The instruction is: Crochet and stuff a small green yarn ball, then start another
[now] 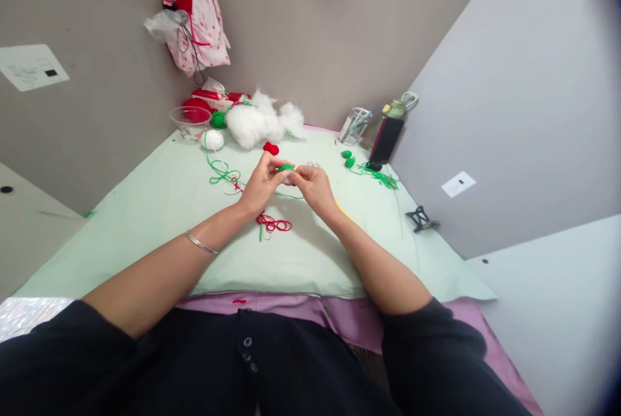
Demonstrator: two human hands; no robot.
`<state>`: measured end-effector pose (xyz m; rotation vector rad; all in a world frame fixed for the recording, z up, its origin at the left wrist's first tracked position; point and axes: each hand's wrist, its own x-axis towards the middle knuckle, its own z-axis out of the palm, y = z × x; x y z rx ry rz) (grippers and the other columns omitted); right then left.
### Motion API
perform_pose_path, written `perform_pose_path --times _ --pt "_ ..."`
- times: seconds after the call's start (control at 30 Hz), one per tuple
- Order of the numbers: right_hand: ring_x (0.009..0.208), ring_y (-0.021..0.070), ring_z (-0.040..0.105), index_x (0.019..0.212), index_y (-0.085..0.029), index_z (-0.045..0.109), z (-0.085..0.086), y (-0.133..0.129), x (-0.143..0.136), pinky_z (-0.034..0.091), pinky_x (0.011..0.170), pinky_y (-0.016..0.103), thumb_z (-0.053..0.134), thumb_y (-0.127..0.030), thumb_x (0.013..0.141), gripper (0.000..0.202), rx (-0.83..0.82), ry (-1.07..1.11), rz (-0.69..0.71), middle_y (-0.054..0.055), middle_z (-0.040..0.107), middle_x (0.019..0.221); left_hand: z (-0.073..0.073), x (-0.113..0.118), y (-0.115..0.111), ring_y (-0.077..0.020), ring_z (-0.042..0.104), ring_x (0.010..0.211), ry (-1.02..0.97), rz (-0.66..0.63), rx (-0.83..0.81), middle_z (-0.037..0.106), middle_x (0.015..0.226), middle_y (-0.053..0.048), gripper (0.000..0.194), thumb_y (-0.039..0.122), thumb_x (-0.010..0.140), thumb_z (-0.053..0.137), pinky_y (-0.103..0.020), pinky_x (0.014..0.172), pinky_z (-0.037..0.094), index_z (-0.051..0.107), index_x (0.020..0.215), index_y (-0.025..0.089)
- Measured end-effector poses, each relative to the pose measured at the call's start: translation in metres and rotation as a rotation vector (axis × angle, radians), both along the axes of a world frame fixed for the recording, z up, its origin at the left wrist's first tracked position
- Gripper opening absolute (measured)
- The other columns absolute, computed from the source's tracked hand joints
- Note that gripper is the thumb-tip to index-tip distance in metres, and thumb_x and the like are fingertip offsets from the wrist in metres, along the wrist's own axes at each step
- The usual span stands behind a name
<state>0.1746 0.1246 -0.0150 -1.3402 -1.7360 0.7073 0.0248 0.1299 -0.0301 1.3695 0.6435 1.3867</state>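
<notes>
the left hand (262, 184) and the right hand (314, 187) meet over the middle of the bench (138, 206), nearer its back edge than its front edge. the small green piece (286, 167) is up between them. each grip pinches it with thumb and fingers, and some white shows under the green. i cannot tell if the white is part of it.

a thin green thread (290, 196) lies just below the hands. it could snag on a finger or get pulled tight if the hands move fast. the red thread (275, 224) sits in loose loops between the arms, toward the front edge. a sleeve or wrist could drag it into a knot. the green tangle (223, 174) toward the left edge could catch too, if someone tugs it. if the pinch is too hard, the little piece could get squashed; if too soft, it could drop. the red piece (270, 148) lies just behind the hands, and a bump could push it away.
</notes>
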Motion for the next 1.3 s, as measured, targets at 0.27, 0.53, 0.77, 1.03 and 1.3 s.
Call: perform_pose_path --times 0.27,0.53,0.77,1.03,1.3 --pt "0.062 0.0145 0.051 0.07 -0.019 0.062 0.007 -0.004 0.006 0.036 0.062 0.027 0.052 -0.041 0.093 0.033 0.044 -0.14 0.018 0.001 0.066 0.067 0.0 -0.004 0.006 -0.012 0.068 0.072 0.018 -0.024 -0.023 0.07 0.093 -0.002 0.036 0.025 0.073 0.08 -0.029 0.071 0.058 0.047 0.085 0.02" --pt "0.064 0.0176 0.053 0.085 -0.022 0.067 0.012 -0.024 -0.011 0.033 0.071 0.03 0.055 -0.028 0.094 0.016 0.121 -0.322 0.032 0.002 0.067 0.07 -0.004 0.003 0.01 -0.0092 0.057 0.057 -0.017 0.146 -0.085 0.061 0.071 0.005 0.021 0.012 0.075 0.064 -0.021 0.053 0.05 0.046 0.081 0.022" --pt "0.062 0.0148 0.05 0.072 -0.021 0.061 0.005 -0.013 -0.01 0.034 0.064 0.027 0.057 -0.039 0.093 0.029 0.096 -0.223 -0.06 0.0 0.063 0.065 -0.002 0.004 0.008 -0.0116 0.065 0.065 -0.037 0.074 -0.157 0.061 0.07 0.005 0.019 0.013 0.079 0.064 -0.026 0.063 0.058 0.046 0.082 0.021" --pt "0.056 0.0114 0.041 0.064 -0.019 0.054 0.004 0.001 0.001 0.031 0.056 0.026 0.052 -0.05 0.091 0.041 0.069 -0.101 -0.091 -0.002 0.055 0.058 -0.003 0.001 -0.001 -0.013 0.071 0.082 -0.033 -0.05 -0.122 0.06 0.088 0.003 0.03 0.03 0.083 0.076 -0.036 0.085 0.063 0.049 0.091 0.021" --pt "0.06 0.0136 0.047 0.067 -0.021 0.053 0.007 -0.004 0.0 0.032 0.06 0.027 0.047 -0.04 0.097 0.037 0.091 -0.206 -0.043 0.0 0.058 0.062 -0.007 0.0 0.007 -0.0105 0.067 0.061 0.005 0.014 -0.108 0.062 0.08 0.004 0.034 0.026 0.08 0.078 -0.027 0.064 0.058 0.046 0.088 0.021"
